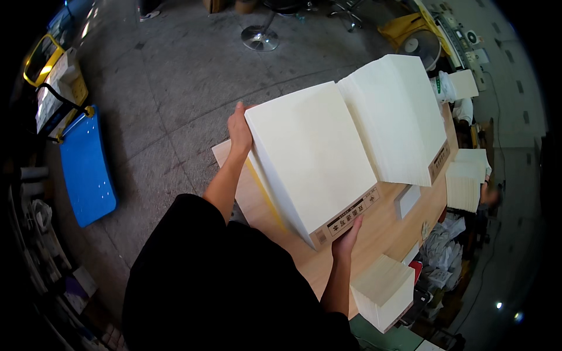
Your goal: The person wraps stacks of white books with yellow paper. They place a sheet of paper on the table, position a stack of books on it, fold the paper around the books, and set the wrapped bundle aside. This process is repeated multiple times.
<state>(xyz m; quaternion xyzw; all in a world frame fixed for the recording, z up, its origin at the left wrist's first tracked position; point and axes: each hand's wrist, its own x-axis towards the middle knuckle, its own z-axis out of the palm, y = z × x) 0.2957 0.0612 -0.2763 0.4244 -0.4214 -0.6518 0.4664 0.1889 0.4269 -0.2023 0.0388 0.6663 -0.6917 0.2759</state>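
My left hand [239, 130] grips the far left edge of a thick cream paper pad [310, 158], fingers curled around its side. Along the near edge of the pad runs a brown printed strip, and my right hand [346, 241] clasps that edge with the thumb lying on top and the fingers hidden beneath. The pad is tilted over the wooden table [374, 240]; whether it rests on anything cannot be told. A yellow strip [266, 190] shows below its left side. Just to the right lies a tall, fanned paper stack [398, 123] with a similar brown strip.
A small white block [407, 200] sits on the table near another paper stack [383, 286]. Farther right are more stacked sheets [465, 184] and crumpled plastic bags [442, 248]. A blue platform trolley [88, 167] and a round stool base [259, 38] stand on the floor.
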